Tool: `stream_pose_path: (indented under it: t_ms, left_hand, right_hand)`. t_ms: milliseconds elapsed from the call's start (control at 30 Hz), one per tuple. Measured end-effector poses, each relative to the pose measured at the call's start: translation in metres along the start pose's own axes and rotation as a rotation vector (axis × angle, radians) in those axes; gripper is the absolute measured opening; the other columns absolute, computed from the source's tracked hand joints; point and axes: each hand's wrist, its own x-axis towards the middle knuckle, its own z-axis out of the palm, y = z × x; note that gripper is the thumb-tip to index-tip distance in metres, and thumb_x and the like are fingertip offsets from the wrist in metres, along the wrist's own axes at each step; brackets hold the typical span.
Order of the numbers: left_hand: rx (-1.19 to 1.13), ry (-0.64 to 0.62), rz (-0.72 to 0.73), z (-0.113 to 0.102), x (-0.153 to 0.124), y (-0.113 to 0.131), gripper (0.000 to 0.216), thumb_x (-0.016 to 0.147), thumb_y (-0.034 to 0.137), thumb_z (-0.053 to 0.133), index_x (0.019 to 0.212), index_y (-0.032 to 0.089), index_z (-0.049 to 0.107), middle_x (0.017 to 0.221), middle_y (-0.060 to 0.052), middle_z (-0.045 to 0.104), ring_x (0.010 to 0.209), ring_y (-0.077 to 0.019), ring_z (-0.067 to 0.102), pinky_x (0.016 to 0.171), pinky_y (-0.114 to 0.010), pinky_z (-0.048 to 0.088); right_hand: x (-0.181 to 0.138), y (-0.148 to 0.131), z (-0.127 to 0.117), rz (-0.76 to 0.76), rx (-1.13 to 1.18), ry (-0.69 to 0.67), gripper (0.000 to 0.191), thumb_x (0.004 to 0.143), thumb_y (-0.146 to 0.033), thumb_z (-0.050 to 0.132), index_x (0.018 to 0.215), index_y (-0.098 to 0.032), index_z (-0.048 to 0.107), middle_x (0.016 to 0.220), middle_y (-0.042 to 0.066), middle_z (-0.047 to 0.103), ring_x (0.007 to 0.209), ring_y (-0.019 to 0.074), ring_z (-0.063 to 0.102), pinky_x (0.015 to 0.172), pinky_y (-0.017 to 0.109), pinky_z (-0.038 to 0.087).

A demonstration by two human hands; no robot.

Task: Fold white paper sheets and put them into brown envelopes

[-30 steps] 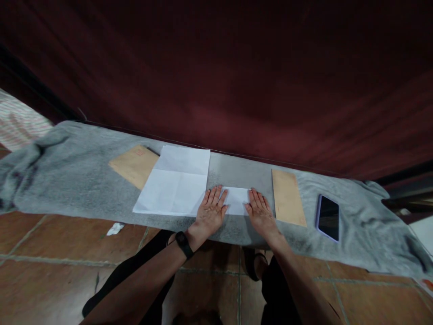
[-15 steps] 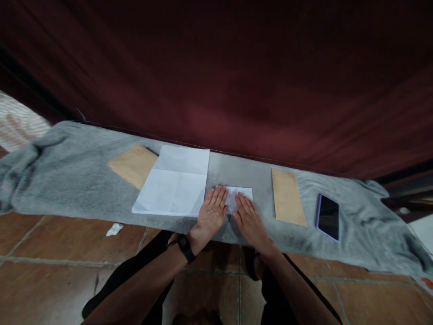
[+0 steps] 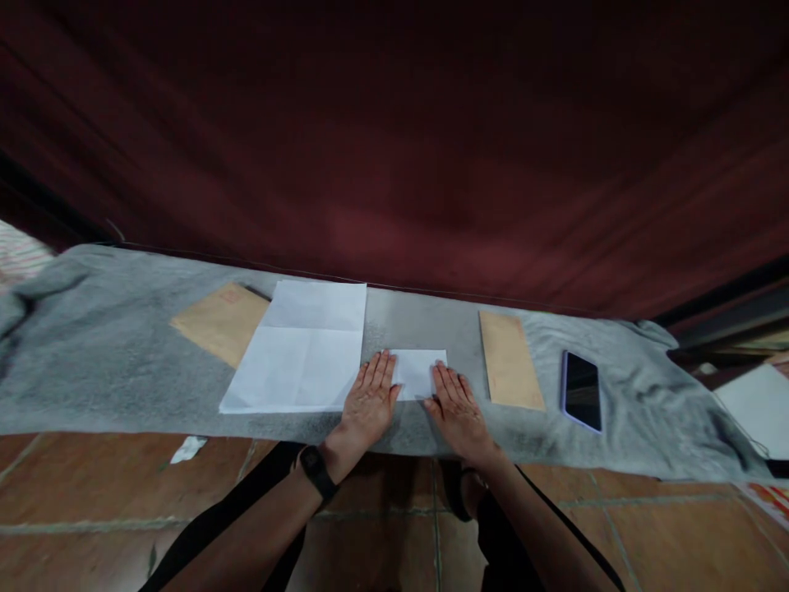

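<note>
A small folded sheet of white paper lies flat on the grey cloth between my hands. My left hand rests flat over its left edge, fingers stretched out. On its right edge lies my right hand, also flat, with the fingers a little apart. Just left of my left hand is a stack of larger white sheets with crease lines across the top one. To the right of my right hand sits a brown envelope.
Grey cloth covers the long narrow surface. A second brown envelope or envelopes lie partly under the stack. A phone lies at the right. Dark red fabric hangs behind. A white scrap is on the tiled floor.
My hands have slid apart from the middle of the small folded paper to its two side edges, uncovering its centre. The view has shifted slightly.
</note>
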Motion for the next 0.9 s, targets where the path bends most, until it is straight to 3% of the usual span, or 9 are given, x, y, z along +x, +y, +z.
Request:
stream_pose_path:
  t_ms: [133,333,500,733,900]
  left_hand:
    - [0.021,0.004,-0.014,0.003,0.0,-0.003,0.055,0.103,0.03,0.035,0.153,0.006,0.039,0.158,-0.018,0.04,0.148,-0.0296,0.038,0.118,-0.048,0.039]
    - [-0.015,0.066,0.059,-0.006,0.002,0.004,0.06,0.102,0.026,0.035,0.159,0.009,0.026,0.159,-0.018,0.04,0.15,-0.0277,0.033,0.121,-0.048,0.036]
    - [-0.071,0.031,0.208,-0.006,-0.004,0.02,0.06,0.102,0.033,0.039,0.157,0.009,0.031,0.159,-0.016,0.04,0.151,-0.0263,0.033,0.121,-0.046,0.037]
    - [-0.07,0.03,0.201,0.003,-0.011,0.023,0.061,0.102,0.036,0.042,0.154,0.006,0.034,0.159,-0.019,0.039,0.151,-0.0282,0.031,0.12,-0.048,0.037]
    - [-0.07,0.025,0.214,0.005,-0.012,0.023,0.059,0.1,0.028,0.041,0.154,0.003,0.034,0.16,-0.02,0.038,0.152,-0.0277,0.029,0.121,-0.048,0.035]
  right_hand:
    - [-0.003,0.005,0.0,0.005,-0.014,0.013,0.063,0.106,-0.043,0.036,0.159,-0.009,0.026,0.16,0.016,0.039,0.147,0.0272,0.038,0.121,0.047,0.03]
    - [-0.004,0.004,0.0,0.022,-0.017,0.047,0.065,0.106,-0.044,0.038,0.16,-0.01,0.025,0.159,0.016,0.041,0.146,0.0272,0.04,0.12,0.048,0.031]
    - [-0.004,0.001,-0.001,0.038,-0.015,0.061,0.062,0.106,-0.04,0.037,0.159,-0.011,0.027,0.157,0.016,0.043,0.145,0.0275,0.042,0.121,0.049,0.03]
    - [0.006,-0.004,-0.01,0.058,0.025,0.048,0.055,0.107,-0.035,0.034,0.156,-0.011,0.035,0.157,0.014,0.044,0.148,0.0262,0.038,0.124,0.051,0.026]
    - [0.02,-0.019,-0.013,-0.044,0.08,-0.009,0.053,0.108,-0.036,0.032,0.157,-0.019,0.035,0.163,0.008,0.035,0.151,0.0234,0.032,0.124,0.048,0.026]
